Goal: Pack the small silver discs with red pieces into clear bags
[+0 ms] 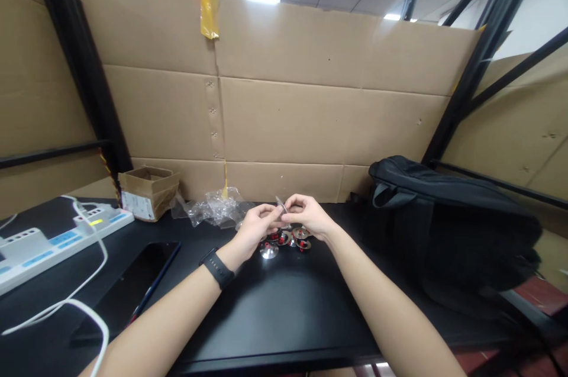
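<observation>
Close together over the middle of the black table, my left hand [256,229] and my right hand [309,215] both pinch one thin, shiny metal disc, which looks like a finger cymbal [281,204]. It is tilted nearly edge-on, and my fingers cover part of it. Just below them lie several more small finger cymbals [268,251] of silver metal with red loops, loosely heaped and partly hidden by my left hand. A dark watch [216,268] sits on my left wrist.
Crumpled clear plastic bags [217,208] and an open small cardboard box [149,193] stand behind on the left. Nearer are a white power strip [66,241], a white cable [89,279] and a dark tablet [133,285]. A black bag [452,229] fills the right side. Cardboard [302,116] walls the back.
</observation>
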The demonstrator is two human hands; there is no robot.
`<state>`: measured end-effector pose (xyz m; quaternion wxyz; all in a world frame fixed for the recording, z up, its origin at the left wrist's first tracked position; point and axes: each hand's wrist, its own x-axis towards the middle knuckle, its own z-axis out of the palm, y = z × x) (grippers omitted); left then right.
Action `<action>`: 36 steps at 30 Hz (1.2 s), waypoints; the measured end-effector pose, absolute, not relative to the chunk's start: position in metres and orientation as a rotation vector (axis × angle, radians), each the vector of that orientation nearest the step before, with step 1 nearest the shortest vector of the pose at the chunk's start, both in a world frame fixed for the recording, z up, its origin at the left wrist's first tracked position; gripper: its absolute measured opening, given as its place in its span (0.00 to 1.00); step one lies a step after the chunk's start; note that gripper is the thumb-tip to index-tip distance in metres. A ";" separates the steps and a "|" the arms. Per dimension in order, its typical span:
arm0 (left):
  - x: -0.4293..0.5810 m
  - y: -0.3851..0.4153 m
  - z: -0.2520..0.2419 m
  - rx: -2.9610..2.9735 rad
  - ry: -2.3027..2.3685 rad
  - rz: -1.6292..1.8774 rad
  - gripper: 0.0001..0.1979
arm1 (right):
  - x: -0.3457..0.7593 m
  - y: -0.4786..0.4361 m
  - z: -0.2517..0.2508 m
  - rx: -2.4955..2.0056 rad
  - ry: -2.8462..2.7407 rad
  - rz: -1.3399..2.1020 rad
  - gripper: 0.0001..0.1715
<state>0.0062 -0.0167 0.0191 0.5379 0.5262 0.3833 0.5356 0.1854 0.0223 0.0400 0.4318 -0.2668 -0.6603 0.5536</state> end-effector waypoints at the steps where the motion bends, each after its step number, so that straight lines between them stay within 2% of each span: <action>1: 0.006 -0.016 0.018 1.269 0.915 1.274 0.23 | 0.187 0.021 0.039 -0.669 -1.656 1.389 0.23; 13: 0.003 -0.012 0.015 1.619 1.017 1.247 0.20 | 0.199 0.019 0.046 -0.734 -1.733 1.323 0.19; 17: -0.007 -0.005 0.013 1.704 1.044 1.230 0.18 | 0.202 0.022 0.047 -0.805 -1.761 1.193 0.19; 20: -0.017 0.001 0.014 1.772 1.116 1.351 0.16 | 0.201 0.023 0.048 -0.906 -1.791 1.039 0.19; 23: -0.020 -0.001 0.020 1.823 1.074 1.403 0.20 | 0.197 0.019 0.050 -0.910 -1.854 0.955 0.17; 25: -0.019 -0.006 0.025 1.846 1.065 1.379 0.19 | 0.195 0.016 0.052 -0.892 -1.892 0.948 0.15; 30: -0.012 -0.020 0.031 1.959 1.214 1.517 0.12 | 0.191 0.014 0.048 -0.891 -1.790 1.034 0.15; 36: -0.009 -0.023 0.030 2.299 1.316 1.531 0.10 | 0.190 0.020 0.043 -0.902 -1.429 1.431 0.16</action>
